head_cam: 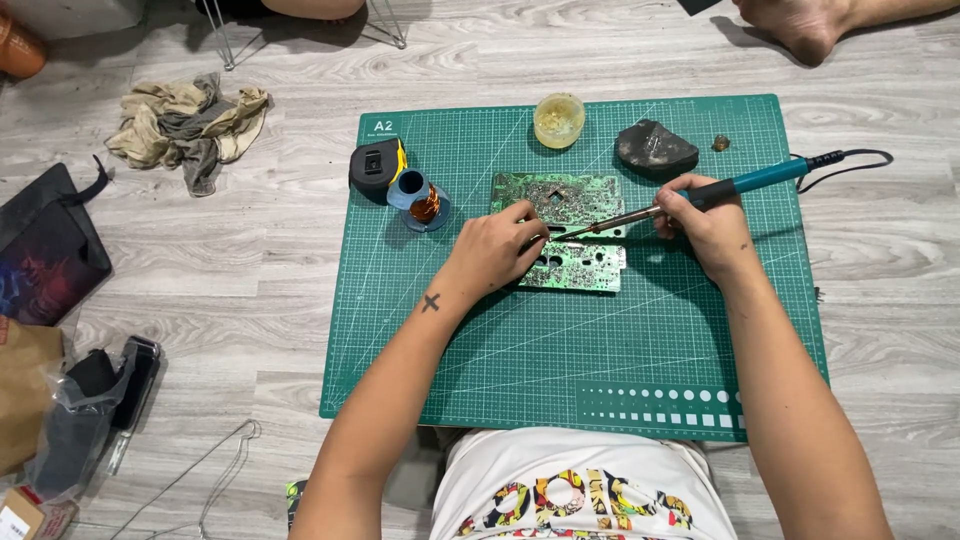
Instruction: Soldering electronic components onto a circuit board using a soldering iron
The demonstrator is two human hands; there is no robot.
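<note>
Soldering on a green circuit board (pixel 572 215) that lies flat near the middle-top of the cutting mat (pixel 560 340), w/ the work looking mid-way: iron tip on the board, no part visibly lifted off, can't tell how many joints are done or left. Right hand (pixel 712 222) has its fingers wrapped round the teal-handled soldering iron (pixel 700 193), tip angled down to the board's centre. Left hand (pixel 497 250) rests on the board's left edge, fingers curled and pinched together, maybe on thin wire; too small to tell. Above the board: a small jar (pixel 558 120) of yellowish paste and a dark sponge (pixel 655 147); left of it, a tape measure (pixel 377 167) and a blue holder (pixel 420 200). Mat sits on a grey wood-look floor (pixel 260 280), no desk; rags (pixel 188 125) well left of the board.
</note>
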